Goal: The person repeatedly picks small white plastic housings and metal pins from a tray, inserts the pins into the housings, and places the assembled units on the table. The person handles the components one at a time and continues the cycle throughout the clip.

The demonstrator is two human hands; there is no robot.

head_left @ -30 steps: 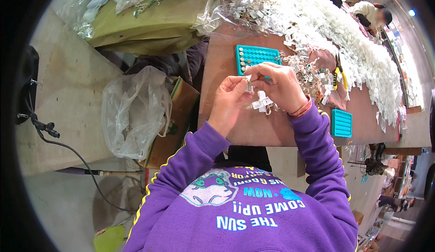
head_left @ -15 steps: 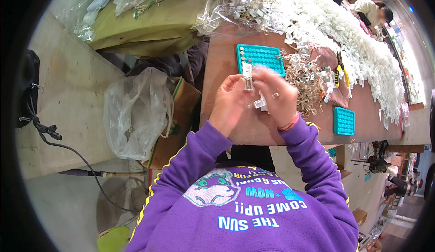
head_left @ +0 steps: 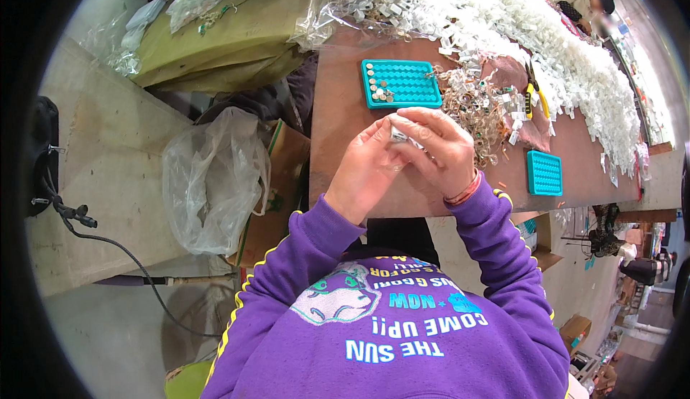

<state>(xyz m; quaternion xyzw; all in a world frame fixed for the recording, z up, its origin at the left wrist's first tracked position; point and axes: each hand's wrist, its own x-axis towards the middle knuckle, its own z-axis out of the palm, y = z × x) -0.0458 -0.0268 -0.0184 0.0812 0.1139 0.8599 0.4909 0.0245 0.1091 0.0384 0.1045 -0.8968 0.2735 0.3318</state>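
My left hand (head_left: 357,172) and my right hand (head_left: 445,144) meet over the near part of the brown table. Between their fingertips they pinch a small white-and-clear plastic piece (head_left: 397,135), mostly covered by the fingers. Just beyond my hands lies a teal tray (head_left: 418,89) with rows of small hollows. Several small round silvery pieces (head_left: 379,94) sit at its left side and near edge. To the right of the tray spreads a tangled heap of small gold and clear pieces (head_left: 471,108).
A long mound of white tags (head_left: 532,40) covers the table's far side. Yellow-handled pliers (head_left: 532,97) lie on a pinkish cloth (head_left: 503,74), with a second teal tray (head_left: 545,174) nearer. A clear plastic bag (head_left: 208,183) hangs at the left. Another person (head_left: 578,4) is at the far right.
The plastic piece has tipped, and my right fingers have closed over it. More round pieces show at the teal tray's near edge, where my hand was. The view has shifted slightly.
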